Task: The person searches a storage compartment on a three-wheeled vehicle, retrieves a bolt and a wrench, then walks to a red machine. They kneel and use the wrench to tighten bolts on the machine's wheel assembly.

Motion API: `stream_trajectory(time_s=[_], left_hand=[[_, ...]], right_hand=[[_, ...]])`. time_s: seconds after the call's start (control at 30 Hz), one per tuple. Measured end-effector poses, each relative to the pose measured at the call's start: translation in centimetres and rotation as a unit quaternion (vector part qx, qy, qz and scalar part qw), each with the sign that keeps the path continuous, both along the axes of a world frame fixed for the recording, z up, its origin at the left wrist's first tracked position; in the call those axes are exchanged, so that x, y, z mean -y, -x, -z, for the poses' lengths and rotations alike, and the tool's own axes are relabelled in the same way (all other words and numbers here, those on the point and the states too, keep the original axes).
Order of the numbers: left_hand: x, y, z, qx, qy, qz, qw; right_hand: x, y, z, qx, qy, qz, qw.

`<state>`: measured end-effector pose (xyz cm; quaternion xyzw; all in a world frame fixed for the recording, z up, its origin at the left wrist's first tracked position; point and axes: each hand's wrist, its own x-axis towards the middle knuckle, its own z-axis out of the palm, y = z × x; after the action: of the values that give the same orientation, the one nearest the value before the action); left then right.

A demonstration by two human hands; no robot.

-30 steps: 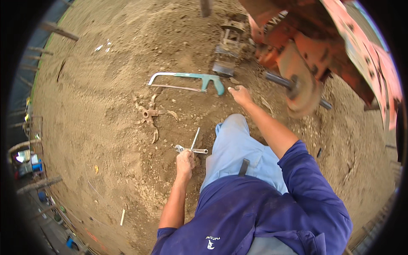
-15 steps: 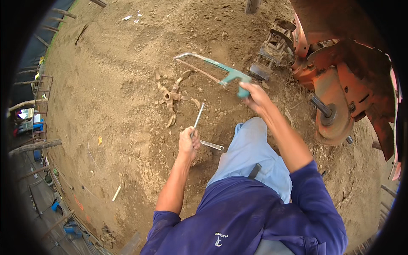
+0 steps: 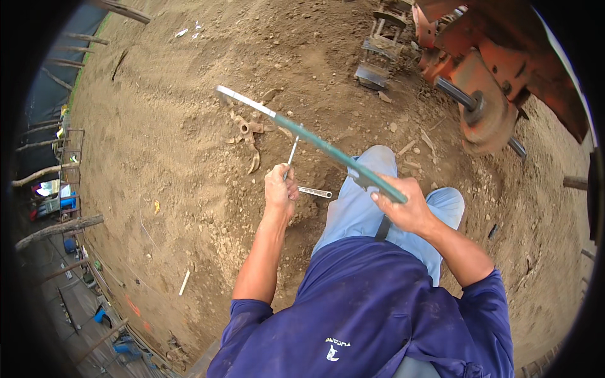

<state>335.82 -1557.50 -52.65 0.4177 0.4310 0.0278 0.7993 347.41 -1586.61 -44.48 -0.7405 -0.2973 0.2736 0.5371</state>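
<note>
My right hand [image 3: 406, 205] is closed round the handle of a hacksaw [image 3: 321, 145] with a green frame and a bare metal front end. The saw is seen nearly edge-on and slants up to the left above my knee, so its blade cannot be made out. My left hand [image 3: 281, 186] is closed on a thin metal rod [image 3: 292, 157] that points upward. A ring-ended wrench [image 3: 315, 191] sticks out to the right of the same fist and seems held in it too. Beyond lies a rusty metal hub with curved blades [image 3: 244, 128], partly behind the saw.
An orange machine [image 3: 472, 120] with a protruding steel shaft [image 3: 457, 94] stands at the upper right. Dirt-covered metal parts [image 3: 372, 75] lie beside it. A white stick [image 3: 184, 283] lies on the soil at lower left. Wooden poles [image 3: 60, 232] line the left edge.
My right hand has drawn the hacksaw down toward my lap and turned it from side-on to edge-on. The left hand keeps its grip. The view has shifted slightly, and a second knee now shows.
</note>
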Motion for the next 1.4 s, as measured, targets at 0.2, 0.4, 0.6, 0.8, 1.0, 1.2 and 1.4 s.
stream_trajectory(time_s=[0.2,0.4,0.6,0.8,1.0,1.2,1.4], left_hand=[[4.0,-1.0,-3.0,0.024,-0.113,-0.022,0.993],[5.8,-1.8,-4.1,0.101,-0.105,0.012,0.989],[3.8,-1.9,-5.2,0.121,-0.114,0.029,0.986],[4.1,-2.4,-4.9,0.131,-0.110,0.027,0.985],[2.9,-3.7,-4.1,0.100,-0.252,0.067,0.960],[1.5,-4.3,-5.1,0.081,-0.396,0.009,0.915],[1.6,-4.0,-4.1,0.067,-0.442,0.186,0.875]], right_hand=[[4.2,3.0,-1.7,0.128,-0.066,-0.015,0.989],[7.2,3.6,-1.5,0.168,-0.072,-0.035,0.983],[9.1,4.0,-2.0,0.206,-0.087,-0.010,0.975],[13.0,4.9,-3.1,0.236,-0.062,-0.002,0.970],[14.8,5.6,-3.1,0.236,-0.021,-0.022,0.971],[9.5,5.1,-1.9,0.239,-0.061,-0.023,0.969],[6.0,3.9,-1.8,0.252,-0.065,0.023,0.965]])
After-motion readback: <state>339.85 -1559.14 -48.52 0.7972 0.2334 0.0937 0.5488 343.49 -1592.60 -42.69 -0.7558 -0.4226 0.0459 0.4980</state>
